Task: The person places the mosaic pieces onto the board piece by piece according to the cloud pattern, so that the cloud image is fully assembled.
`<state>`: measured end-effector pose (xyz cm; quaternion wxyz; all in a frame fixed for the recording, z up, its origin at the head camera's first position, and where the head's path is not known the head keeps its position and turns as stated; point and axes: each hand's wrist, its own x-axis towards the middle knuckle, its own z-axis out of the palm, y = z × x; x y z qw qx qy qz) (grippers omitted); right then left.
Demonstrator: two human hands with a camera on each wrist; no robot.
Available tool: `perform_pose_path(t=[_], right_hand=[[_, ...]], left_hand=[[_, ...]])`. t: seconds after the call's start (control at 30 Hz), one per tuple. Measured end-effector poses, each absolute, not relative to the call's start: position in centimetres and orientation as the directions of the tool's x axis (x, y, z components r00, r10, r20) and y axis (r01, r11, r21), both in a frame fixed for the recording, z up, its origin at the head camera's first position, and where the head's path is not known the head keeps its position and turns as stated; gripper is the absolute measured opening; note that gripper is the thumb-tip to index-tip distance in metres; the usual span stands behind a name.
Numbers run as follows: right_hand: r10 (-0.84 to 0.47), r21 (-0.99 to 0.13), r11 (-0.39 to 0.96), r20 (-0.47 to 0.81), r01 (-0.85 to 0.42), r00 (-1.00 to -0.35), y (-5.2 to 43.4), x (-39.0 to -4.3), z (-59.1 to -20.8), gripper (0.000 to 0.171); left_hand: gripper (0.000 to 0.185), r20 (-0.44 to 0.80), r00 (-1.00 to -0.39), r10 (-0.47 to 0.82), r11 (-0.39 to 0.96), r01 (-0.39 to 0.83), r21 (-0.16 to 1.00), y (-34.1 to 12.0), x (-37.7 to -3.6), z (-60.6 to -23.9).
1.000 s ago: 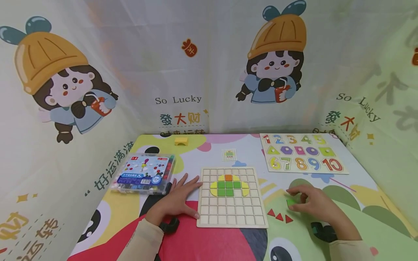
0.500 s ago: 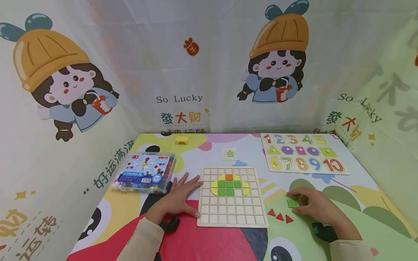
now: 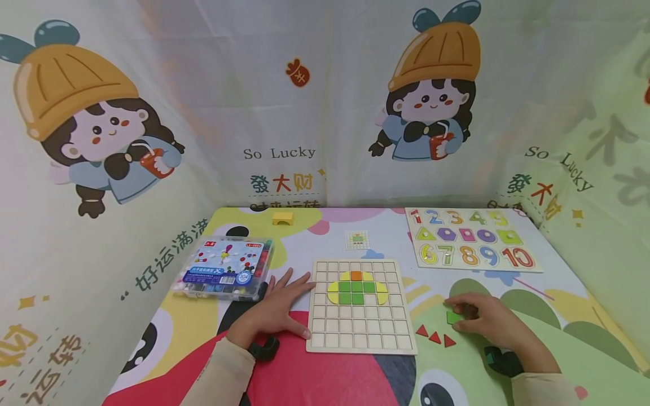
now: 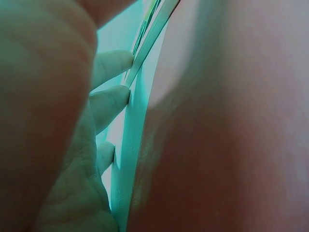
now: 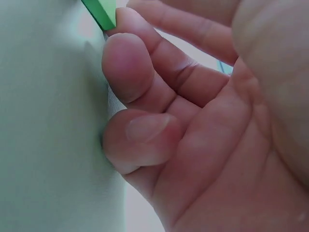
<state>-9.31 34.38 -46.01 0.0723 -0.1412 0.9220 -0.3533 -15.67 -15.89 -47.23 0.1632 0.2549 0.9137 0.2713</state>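
Note:
My left hand [image 3: 274, 310] lies spread at the left edge of the wooden grid board [image 3: 360, 338], its thumb and fingertips touching the edge. In the left wrist view, fingertips [image 4: 113, 104] rest along the board's side. On the board, green square tiles [image 3: 357, 286], an orange tile [image 3: 356, 276] and curved yellow tiles [image 3: 332, 293] form a shape. Right of the board, my right hand [image 3: 490, 318] holds a green square tile [image 3: 453, 318] between thumb and curled fingers. In the right wrist view, that green tile [image 5: 101, 12] meets a fingertip; the thumb's contact is hidden.
Three red triangles [image 3: 434, 338] lie between the board and my right hand. A small pattern card [image 3: 358, 240] and a yellow arch block [image 3: 282, 219] lie behind. A clear parts box [image 3: 223, 270] stands left; a number puzzle board [image 3: 472, 239] lies at back right.
The right thumb and fingers have shifted slightly around the green tile, whose angle has changed a little. My left hand and the board stay put.

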Motion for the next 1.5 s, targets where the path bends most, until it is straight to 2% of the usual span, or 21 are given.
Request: perform_pose_path(t=[0.43,0.73,1.13,1.5], right_hand=[[-0.277,-0.619,0.743,0.063,-0.255,-0.959,33.7,-9.4,-46.3,0.032],[-0.346,-0.583,0.693,0.248,-0.424,-0.905,29.9,-11.0,-46.2,0.029],[-0.457,-0.642,0.636,0.134,-0.429,-0.879,23.3,-13.9,-44.2,0.027],[-0.507,-0.664,0.615,0.081,-0.426,-0.858,20.2,-15.7,-44.9,0.025]], left_hand=[[0.109,-0.165,-0.817,0.552,0.728,0.377,0.573,-16.0,-15.8,-47.4],[0.109,-0.168,-0.818,0.551,0.726,0.369,0.58,-16.0,-15.8,-47.4],[0.108,-0.16,-0.816,0.555,0.718,0.374,0.587,-15.9,-15.7,-47.5],[0.109,-0.162,-0.819,0.55,0.729,0.376,0.572,-15.9,-15.8,-47.5]])
